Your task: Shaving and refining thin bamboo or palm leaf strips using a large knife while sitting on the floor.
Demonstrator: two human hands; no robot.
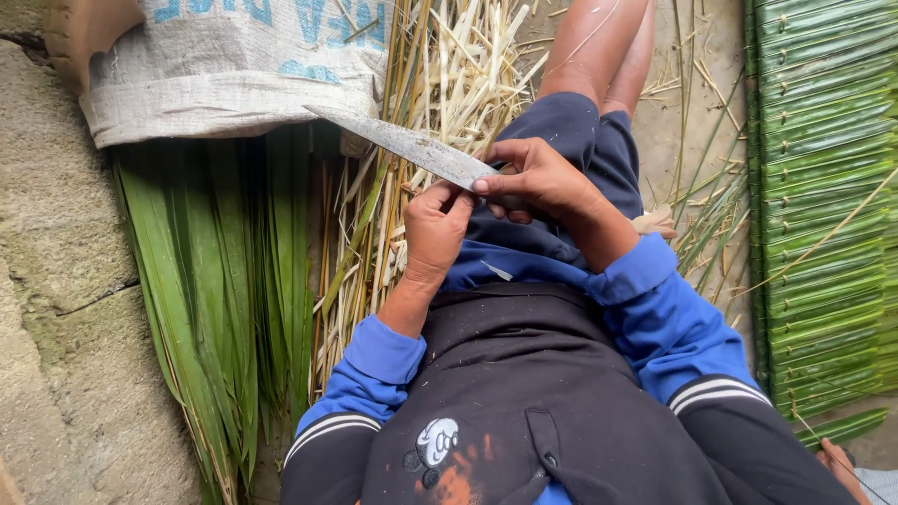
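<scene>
Sitting on the ground with legs stretched out, the person has a big knife (412, 150) up over their lap. The right hand (538, 182) has its grip closed around the handle end, thumb pressed on the base of the blade, and the worn grey blade points up and to the left, toward a white woven sack (234, 65). The left hand (435, 229) sits right under the blade, fingers curled in a tight pinch, looks like on a thin strip, though I honestly can't tell what's in there since it's too small to make out.

Off to the left there's a bunch of long green palm leaves (215, 299) lying on the floor beside a rough concrete wall (56, 281). Between those leaves and the person's legs is a heap of pale split stalks and straw (440, 84). Over on the right edge, a mat of folded green leaves (823, 206) stitched in neat rows.
</scene>
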